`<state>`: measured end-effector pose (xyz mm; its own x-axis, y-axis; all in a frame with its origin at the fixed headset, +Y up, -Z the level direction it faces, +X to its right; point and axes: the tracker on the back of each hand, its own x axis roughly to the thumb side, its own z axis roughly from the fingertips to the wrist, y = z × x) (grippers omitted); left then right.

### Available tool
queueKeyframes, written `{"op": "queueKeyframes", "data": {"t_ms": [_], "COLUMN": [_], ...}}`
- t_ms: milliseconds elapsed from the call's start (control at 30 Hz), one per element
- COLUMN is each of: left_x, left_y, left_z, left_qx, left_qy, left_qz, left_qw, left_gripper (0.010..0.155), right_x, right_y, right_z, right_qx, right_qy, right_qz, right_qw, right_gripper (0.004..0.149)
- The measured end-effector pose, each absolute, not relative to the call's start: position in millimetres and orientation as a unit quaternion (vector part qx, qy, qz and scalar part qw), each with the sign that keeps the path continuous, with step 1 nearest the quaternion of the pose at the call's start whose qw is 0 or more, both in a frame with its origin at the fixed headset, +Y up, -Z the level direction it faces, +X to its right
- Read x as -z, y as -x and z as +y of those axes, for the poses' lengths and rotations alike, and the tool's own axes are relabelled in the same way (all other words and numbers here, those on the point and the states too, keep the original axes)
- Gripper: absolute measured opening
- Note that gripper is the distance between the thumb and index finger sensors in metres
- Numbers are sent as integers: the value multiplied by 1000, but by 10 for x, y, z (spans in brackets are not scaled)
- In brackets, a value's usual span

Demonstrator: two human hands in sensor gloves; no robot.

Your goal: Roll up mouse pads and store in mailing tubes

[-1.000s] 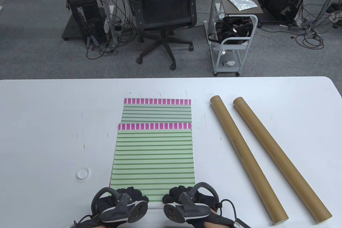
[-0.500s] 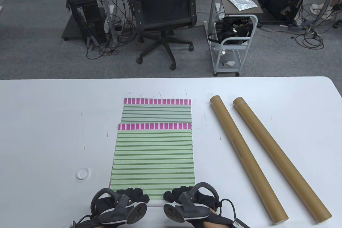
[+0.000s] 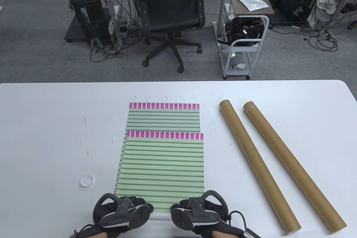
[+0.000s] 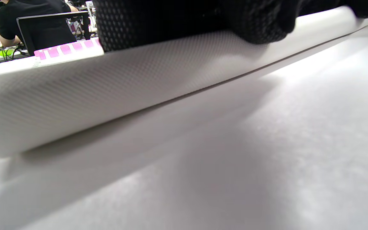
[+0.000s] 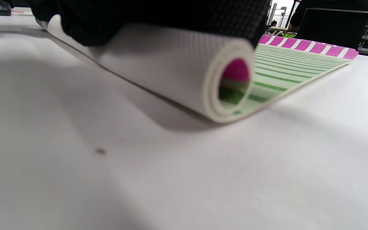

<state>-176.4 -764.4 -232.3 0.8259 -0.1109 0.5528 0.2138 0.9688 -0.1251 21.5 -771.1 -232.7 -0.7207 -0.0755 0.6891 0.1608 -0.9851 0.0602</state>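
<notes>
Both gloved hands, left hand [image 3: 118, 211] and right hand [image 3: 199, 211], curl their fingers over the green-striped rubber mouse pad [image 3: 161, 165], gripping its started roll. Uneven pressure would likely cone the roll, too wide for the brown cardboard mailing tubes [image 3: 258, 165] beside that pad.

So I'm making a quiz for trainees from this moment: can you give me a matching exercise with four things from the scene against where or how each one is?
Things:
1. top mouse pad
2. lower mouse pad
3. mailing tubes
4. white cap

States:
A. lies flat, partly covered
B. lie side by side, right of the pads
C. near edge curled into a roll under both hands
D. sits alone on the table, left of the pads

Pairs: 1-C, 2-A, 3-B, 4-D. The left hand and right hand each hold the roll.
</notes>
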Motion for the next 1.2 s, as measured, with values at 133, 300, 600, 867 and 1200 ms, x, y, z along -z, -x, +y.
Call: {"op": "queueKeyframes", "data": {"t_ms": [133,300,600,867,1200], "left_x": [2301,2378,2354,2270,2319], "left_y": [1766,1763,1744,1741,1736], "left_z": [-7670,-7696,-7680,-7546,-7615], "left_qx": [92,82,112,121,135], "left_qy": [64,90,85,81,60], "left_qz": [-267,-248,-264,-301,-265], "left_qw": [957,961,954,942,953], "left_gripper": [43,42,49,52,47], "right_x": [2312,2304,2277,2262,2294], "right_y": [-205,-196,-155,-120,-190], "right_z": [-7723,-7745,-7709,-7692,-7683], "right_qx": [930,929,920,917,923], "right_qy": [360,358,386,389,374], "right_qz": [-39,-28,-38,-14,-9], "right_qw": [68,92,65,82,91], "right_gripper": [49,49,54,52,51]}}
